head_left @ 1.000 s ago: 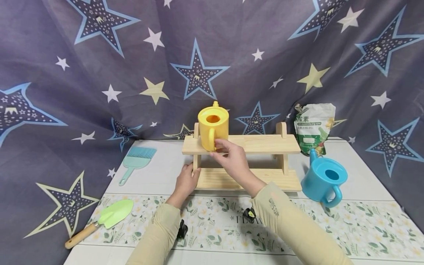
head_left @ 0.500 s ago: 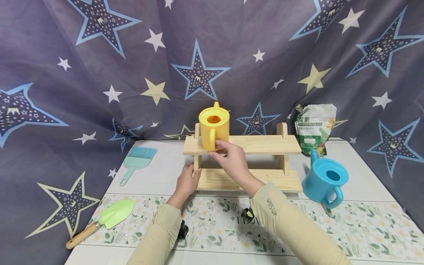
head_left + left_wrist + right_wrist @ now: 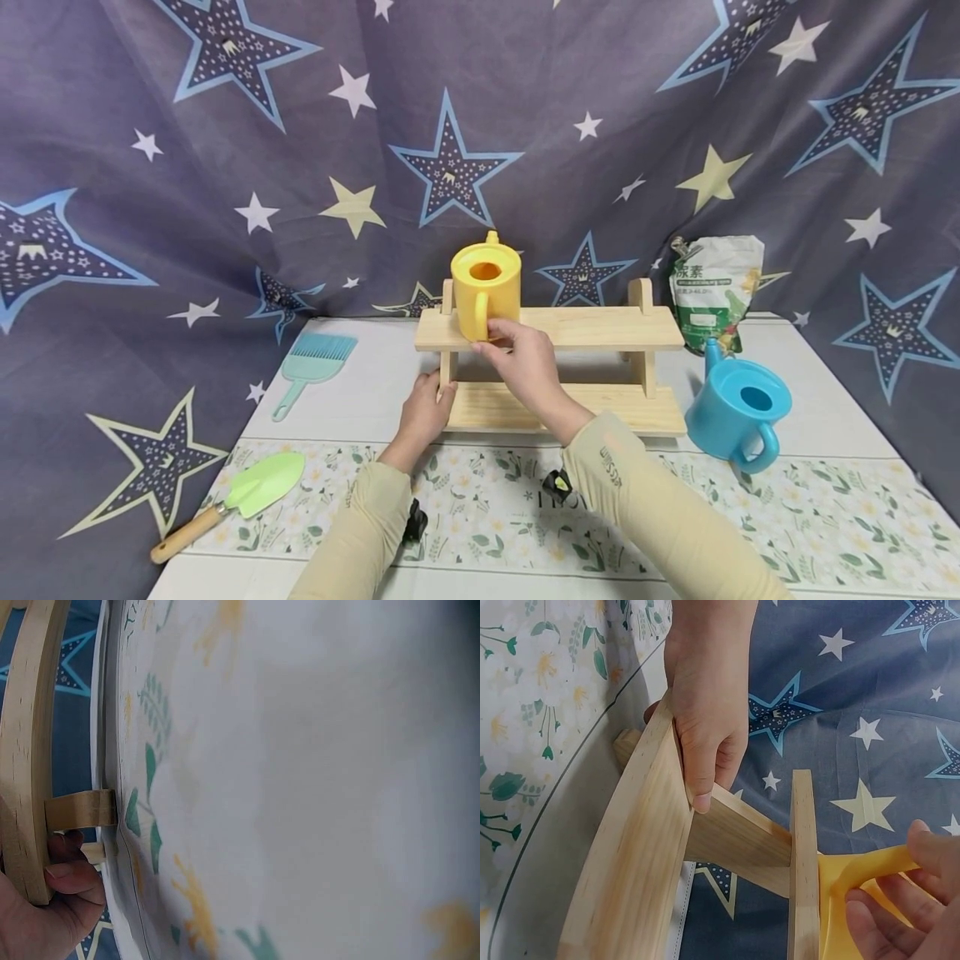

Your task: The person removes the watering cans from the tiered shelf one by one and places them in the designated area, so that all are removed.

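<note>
Head view: a white table crossed by a printed band of flowers and leaves stands before a dark purple-grey cloth backdrop covered in stars. A pale wooden two-tier shelf stands at the centre. The yellow plastic watering can is upright at the left end of its upper board, spout to the far side, handle to the near side. To the right is a blue plastic watering can, and farther back a white-and-green bag leans against the cloth. On the left lie a pale teal brush and, nearer, a lime-green trowel with a wooden handle.

The right wrist view shows what the head view hides: the fingers of the right hand are curled about the yellow can's handle, thumb opposite. It also shows the left hand gripping the lower board's left end, thumb on top; the left wrist view shows that grip close up.

Compared with half a second ago, both hands, the yellow can and the shelf keep the same arrangement; only the whole head view has shifted very slightly.
</note>
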A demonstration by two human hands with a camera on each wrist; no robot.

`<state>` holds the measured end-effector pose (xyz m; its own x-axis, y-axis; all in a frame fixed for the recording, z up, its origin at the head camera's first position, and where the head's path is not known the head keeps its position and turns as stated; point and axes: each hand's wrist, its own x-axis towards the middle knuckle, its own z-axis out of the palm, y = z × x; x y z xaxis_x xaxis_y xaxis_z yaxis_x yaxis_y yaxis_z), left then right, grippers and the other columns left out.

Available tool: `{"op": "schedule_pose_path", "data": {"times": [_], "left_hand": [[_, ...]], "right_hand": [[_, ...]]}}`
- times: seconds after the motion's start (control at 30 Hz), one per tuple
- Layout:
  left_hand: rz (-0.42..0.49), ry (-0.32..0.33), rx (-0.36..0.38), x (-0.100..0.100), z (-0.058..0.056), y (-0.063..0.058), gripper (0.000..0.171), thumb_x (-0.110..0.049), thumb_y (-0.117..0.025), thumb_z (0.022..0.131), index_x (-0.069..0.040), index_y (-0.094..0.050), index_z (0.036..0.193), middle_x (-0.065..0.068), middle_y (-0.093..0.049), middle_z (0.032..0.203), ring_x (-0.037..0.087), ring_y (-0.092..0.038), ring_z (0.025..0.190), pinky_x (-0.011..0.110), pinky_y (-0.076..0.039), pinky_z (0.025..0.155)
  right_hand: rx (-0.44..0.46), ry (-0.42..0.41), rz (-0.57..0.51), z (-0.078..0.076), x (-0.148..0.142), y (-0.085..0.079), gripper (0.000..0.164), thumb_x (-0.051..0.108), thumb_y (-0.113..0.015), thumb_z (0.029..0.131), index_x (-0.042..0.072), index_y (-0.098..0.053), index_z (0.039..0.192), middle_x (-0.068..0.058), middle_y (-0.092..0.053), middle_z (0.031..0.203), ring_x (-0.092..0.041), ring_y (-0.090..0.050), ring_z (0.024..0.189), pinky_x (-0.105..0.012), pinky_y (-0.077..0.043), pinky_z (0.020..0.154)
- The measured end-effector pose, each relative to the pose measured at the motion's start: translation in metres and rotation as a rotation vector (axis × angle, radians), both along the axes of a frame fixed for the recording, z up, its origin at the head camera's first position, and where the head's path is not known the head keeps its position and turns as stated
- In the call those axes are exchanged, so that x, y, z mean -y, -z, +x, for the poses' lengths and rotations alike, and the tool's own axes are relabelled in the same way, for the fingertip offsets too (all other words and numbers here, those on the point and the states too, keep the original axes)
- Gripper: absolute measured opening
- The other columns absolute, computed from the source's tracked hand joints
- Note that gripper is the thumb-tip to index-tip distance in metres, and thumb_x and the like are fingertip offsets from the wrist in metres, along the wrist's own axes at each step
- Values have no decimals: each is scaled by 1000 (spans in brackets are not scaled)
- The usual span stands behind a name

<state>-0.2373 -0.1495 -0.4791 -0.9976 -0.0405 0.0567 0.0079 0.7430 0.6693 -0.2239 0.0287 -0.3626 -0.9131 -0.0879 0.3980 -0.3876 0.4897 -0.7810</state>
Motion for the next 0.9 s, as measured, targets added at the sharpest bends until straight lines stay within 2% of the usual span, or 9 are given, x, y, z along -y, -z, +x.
{"op": "schedule_pose_path", "data": {"times": [0.33,0.9], "left_hand": [[-4,3,7,0,1,-1,47,-29,-48,103,-3,-48,142,13,-53,110,24,-58,89,43,-51,77],[-8,14,-10,0,1,0,47,-30,-47,104,-3,-47,142,14,-53,110,24,-57,91,45,-51,80]], "right_hand": [[-30,1,28,-2,0,0,23,18,-78,85,10,-75,106,-3,-74,96,-17,-69,83,-34,-56,75],[-22,-8,31,0,-8,0,14,11,-71,88,5,-70,100,-7,-73,93,-19,-69,82,-30,-57,73]]}}
